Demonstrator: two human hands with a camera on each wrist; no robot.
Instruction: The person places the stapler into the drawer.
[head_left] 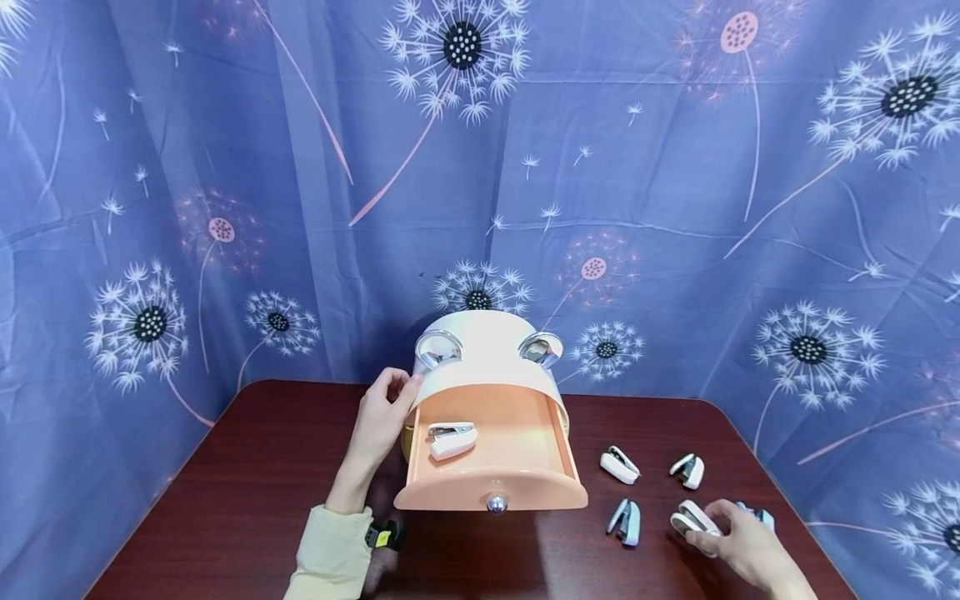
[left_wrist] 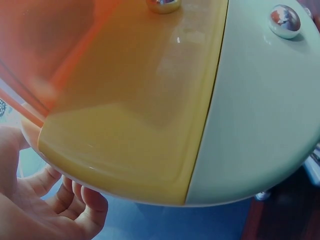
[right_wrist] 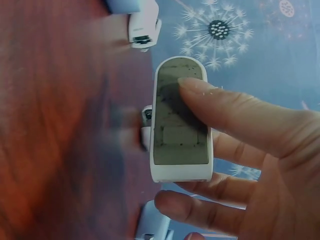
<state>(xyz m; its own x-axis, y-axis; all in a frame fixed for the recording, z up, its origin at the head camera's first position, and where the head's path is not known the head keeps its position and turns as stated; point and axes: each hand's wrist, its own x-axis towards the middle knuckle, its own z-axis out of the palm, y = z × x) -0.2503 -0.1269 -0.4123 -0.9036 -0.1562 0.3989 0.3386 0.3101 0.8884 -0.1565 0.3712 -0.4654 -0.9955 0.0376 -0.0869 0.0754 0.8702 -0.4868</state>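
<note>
My right hand (head_left: pixel 738 546) pinches a white mini stapler (head_left: pixel 694 518) over the right side of the table. In the right wrist view the stapler's grey underside (right_wrist: pixel 181 130) faces the camera, with the thumb laid on it and fingers behind. At the rounded desktop drawer box (head_left: pixel 480 346), my left hand (head_left: pixel 382 417) rests against the left side, its fingers loosely bent. The orange drawer (head_left: pixel 491 490) stands pulled out, with a pale pink-white stapler (head_left: pixel 453 442) lying in its left part. The left wrist view shows a yellow drawer front (left_wrist: pixel 135 125) and a green drawer front (left_wrist: pixel 255 110), both closed.
On the dark red table (head_left: pixel 262 467), a white stapler (head_left: pixel 619 465), a blue stapler (head_left: pixel 625 522) and another white stapler (head_left: pixel 687 471) lie right of the box. Another blue stapler (head_left: pixel 763 518) is partly behind my right hand. A dandelion-print curtain (head_left: pixel 360 275) surrounds the table.
</note>
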